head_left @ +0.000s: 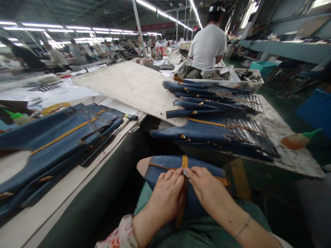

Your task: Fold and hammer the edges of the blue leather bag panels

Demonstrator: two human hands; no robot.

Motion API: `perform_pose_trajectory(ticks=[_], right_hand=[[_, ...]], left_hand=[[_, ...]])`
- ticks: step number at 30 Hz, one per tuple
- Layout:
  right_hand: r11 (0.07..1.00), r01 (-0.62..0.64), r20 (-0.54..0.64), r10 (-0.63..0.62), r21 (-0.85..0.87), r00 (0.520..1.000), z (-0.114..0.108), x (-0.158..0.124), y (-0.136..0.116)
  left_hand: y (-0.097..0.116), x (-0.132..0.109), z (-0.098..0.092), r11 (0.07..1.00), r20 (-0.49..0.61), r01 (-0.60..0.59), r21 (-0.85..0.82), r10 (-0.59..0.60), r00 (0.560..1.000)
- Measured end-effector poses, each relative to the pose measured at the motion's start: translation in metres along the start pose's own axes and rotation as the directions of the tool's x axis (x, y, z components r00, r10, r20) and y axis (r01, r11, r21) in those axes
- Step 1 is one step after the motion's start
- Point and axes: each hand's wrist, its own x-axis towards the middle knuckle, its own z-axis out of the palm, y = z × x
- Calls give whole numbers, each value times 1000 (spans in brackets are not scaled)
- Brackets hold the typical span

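A blue leather boot piece [162,162] with yellow-brown strips lies across my lap over green cloth. My left hand [169,191] is closed on its middle, fingertips pressed down beside the yellow-brown strap [184,161] that crosses it; the thumb is hidden. My right hand [204,186] meets the left at this strap, fingers closed in a pinch. A small greyish-white thing [185,173] shows at the right fingertips, too small to name. The piece's near part is covered by my hands and wrists.
Similar blue pieces lie stacked on the left table [64,125] and on the right bench [281,120]. Orange glue bottle [294,141] stands at right. Black marker [131,117] and metal blade [134,129] lie along the table edge. A person in white [208,44] sits ahead.
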Motion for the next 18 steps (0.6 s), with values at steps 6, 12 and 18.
perform_pose_trajectory(ticks=[6, 12, 18], right_hand=[[998, 62, -101, -58, 31, 993, 4, 0, 7], [991, 113, -198, -96, 77, 976, -2, -6, 23], [979, 194, -200, -179, 58, 963, -11, -3, 11]], left_hand=[[-1, -6, 1, 1000, 8, 15, -1, -15, 1000], [-7, -17, 1, 994, -68, 95, 62, -91, 994], [-13, -21, 2, 991, -80, 116, 68, -110, 991]])
